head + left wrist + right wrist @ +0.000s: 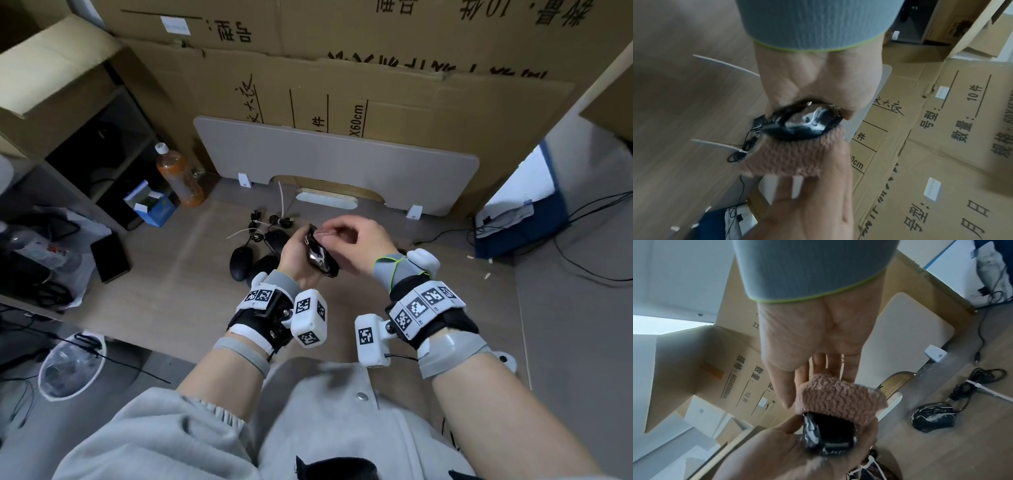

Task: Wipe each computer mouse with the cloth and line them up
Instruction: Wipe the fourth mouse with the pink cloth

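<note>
My left hand [297,249] grips a black mouse with silver marbling [320,256] above the desk, tilted on its side. My right hand [344,236] holds a pink knitted cloth [323,235] against the mouse's upper end. In the left wrist view the cloth [795,155] lies below the mouse [803,123]. The right wrist view has the cloth [838,400] draped over the mouse [828,439]. Three more black mice lie on the desk behind my left hand: one oval [241,262], one partly hidden [264,266], one further back [276,240].
Bundled cables with white ties [270,221] lie behind the mice. An orange drink bottle [180,178] and a blue box [150,205] stand at the back left, near a dark tablet [109,257]. A grey panel [335,161] and cardboard boxes [342,68] close off the back.
</note>
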